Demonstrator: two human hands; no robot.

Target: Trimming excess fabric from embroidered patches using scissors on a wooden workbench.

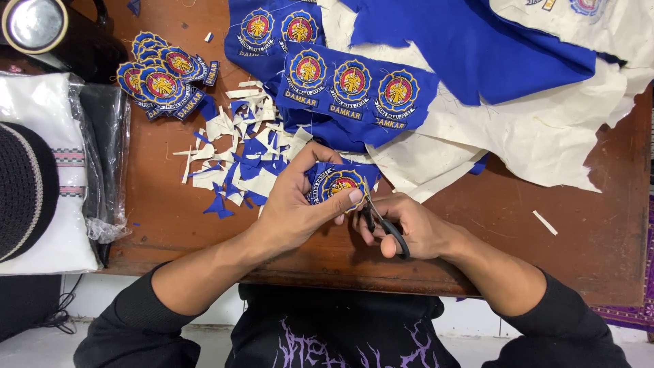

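Note:
My left hand (300, 201) grips a blue embroidered patch (338, 182) with a round red and gold emblem, thumb pressed on its right edge. My right hand (409, 228) holds black-handled scissors (385, 225), fingers through the loops, the blades meeting the patch's right edge. Both hands hover over the front of a brown wooden table (586, 225). Behind them lies a blue fabric strip (354, 92) bearing several uncut emblems of the same kind.
A pile of cut patches (162, 78) sits at the far left. Blue and white fabric scraps (238, 153) lie left of my hands. White backing cloth (538, 129) and blue cloth (477, 41) cover the back right. A bagged white garment (51, 170) sits at the left.

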